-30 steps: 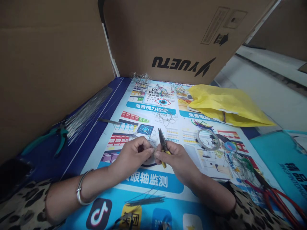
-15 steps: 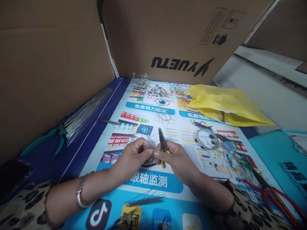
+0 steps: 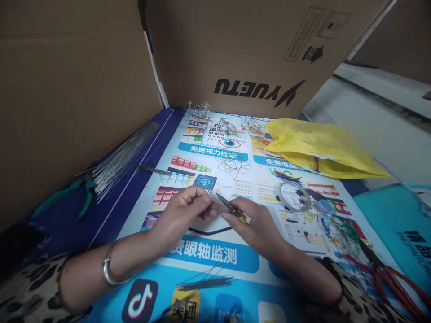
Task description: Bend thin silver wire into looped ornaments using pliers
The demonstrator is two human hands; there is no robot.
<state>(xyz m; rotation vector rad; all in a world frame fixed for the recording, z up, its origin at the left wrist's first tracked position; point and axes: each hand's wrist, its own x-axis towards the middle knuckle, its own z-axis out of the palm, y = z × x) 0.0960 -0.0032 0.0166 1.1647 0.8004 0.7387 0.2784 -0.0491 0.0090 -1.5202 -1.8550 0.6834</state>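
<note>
My right hand [image 3: 254,222] is wrapped round a pair of long-nose pliers [image 3: 232,207] with dark jaws and yellow handles. The jaws point up and left, towards the fingertips of my left hand [image 3: 193,208]. Between thumb and fingers my left hand pinches thin wire, of which only faint strands show; its exact shape is blurred and partly hidden. The two hands are close together but apart. Just beyond them, a flower-like shape of bent wire [image 3: 235,166] lies on the printed sheet [image 3: 215,233].
Straight wires [image 3: 123,154] and teal-handled pliers [image 3: 85,190] lie at left. A tape roll [image 3: 293,197], yellow bag [image 3: 323,146], tangled wire [image 3: 340,229] and red-handled scissors [image 3: 387,278] are at right. Dark wire pieces [image 3: 207,282] lie in front. Cardboard walls [image 3: 235,45] stand behind.
The pliers have tipped from nearly upright to slanting left, towards my left hand. My right hand has moved slightly right and turned, and the hands have drawn a little apart.
</note>
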